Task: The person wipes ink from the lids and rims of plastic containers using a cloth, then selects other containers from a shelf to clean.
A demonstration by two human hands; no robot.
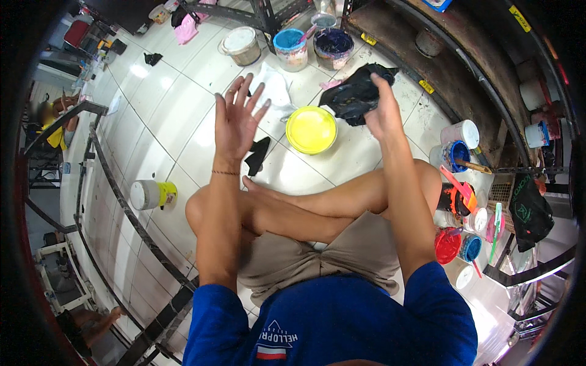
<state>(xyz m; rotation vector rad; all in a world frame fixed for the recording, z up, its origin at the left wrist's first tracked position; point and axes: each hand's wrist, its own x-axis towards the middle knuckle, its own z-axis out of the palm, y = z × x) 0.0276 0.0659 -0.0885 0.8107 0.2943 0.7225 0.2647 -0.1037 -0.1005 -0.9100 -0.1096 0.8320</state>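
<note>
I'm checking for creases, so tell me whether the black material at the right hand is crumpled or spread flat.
Crumpled: the black material shows uneven folds and an irregular outline at the right hand.

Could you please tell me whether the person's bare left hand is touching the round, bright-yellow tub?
Apart. The head view shows white tiled floor between the bare, open left hand and the round, bright-yellow tub.

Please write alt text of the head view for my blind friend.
A person's right hand holds crumpled black plastic; the left hand is open and empty. A yellow-topped tub stands between them on white floor tiles before crossed legs, paint tubs beyond.
</note>
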